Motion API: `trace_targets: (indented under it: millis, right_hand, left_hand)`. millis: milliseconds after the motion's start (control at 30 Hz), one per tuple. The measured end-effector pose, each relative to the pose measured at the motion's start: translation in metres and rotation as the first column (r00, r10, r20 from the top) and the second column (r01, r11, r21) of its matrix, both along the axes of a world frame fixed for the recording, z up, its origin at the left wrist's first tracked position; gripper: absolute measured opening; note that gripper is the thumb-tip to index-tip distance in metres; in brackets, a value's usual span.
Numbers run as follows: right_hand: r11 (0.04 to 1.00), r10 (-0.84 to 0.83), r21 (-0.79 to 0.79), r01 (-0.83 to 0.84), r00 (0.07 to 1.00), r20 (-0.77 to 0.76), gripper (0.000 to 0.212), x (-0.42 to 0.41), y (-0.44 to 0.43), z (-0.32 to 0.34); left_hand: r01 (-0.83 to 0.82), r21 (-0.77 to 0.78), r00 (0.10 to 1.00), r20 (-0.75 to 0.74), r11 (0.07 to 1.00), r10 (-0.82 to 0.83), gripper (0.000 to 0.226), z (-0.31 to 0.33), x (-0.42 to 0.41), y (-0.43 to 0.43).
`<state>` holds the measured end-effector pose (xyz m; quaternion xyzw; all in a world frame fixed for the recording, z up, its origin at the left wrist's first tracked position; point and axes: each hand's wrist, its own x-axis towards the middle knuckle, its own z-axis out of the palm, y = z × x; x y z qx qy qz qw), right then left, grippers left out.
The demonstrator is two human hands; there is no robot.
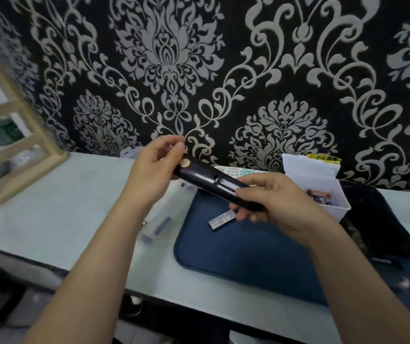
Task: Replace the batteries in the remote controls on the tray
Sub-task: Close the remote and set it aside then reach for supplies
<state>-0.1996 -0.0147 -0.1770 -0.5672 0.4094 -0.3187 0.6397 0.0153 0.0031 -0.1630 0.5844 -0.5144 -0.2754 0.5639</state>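
I hold a black remote control (204, 178) back side up above the dark blue tray (248, 252). My left hand (154, 167) grips its far end, near a yellow sticker. My right hand (271, 202) grips its near end, fingers over the open battery compartment. The remote's battery cover (222, 219) lies loose on the tray under my right hand. Two purple batteries (158, 228) lie in a clear plastic box left of the tray. A white box (320, 184) at the back right holds more batteries (319, 194).
A wooden shelf rack (12, 155) stands at the table's left. Another remote with pale buttons (236, 171) lies at the tray's back edge, partly hidden. A black pouch (377, 219) lies to the right of the tray. The patterned wall stands close behind.
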Motion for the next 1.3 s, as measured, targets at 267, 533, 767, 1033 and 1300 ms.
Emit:
trace_targets:
  millis: [267,533,767,1033,1300]
  right_hand:
    - [0.973,-0.157,0.202,0.109,0.959,0.237,0.016,0.023,0.004,-0.013]
    - [0.963,-0.059,0.269,-0.014,0.964,0.261,0.023,0.047,0.016,-0.028]
    - [0.930,-0.086,0.364,-0.047,0.936,0.341,0.031,0.052,0.019,-0.031]
    - [0.963,-0.105,0.264,-0.049,0.836,0.539,0.033,0.050,0.021,-0.023]
    - [0.975,-0.189,0.196,0.101,0.839,0.511,0.023,0.041,0.015,-0.021]
  left_hand:
    - [-0.295,0.628,0.362,0.771,0.720,-0.525,0.029,-0.019,0.049,0.016]
    - [-0.215,0.613,0.346,0.776,0.760,-0.528,0.021,-0.027,0.051,0.005]
    - [-0.182,0.434,0.642,0.732,0.882,-0.228,0.006,-0.023,0.056,0.011]
    - [0.249,0.299,0.945,0.134,0.921,-0.299,0.017,0.009,-0.011,0.038]
    - [0.406,0.311,0.912,-0.077,0.859,-0.403,0.021,0.003,-0.018,0.033]
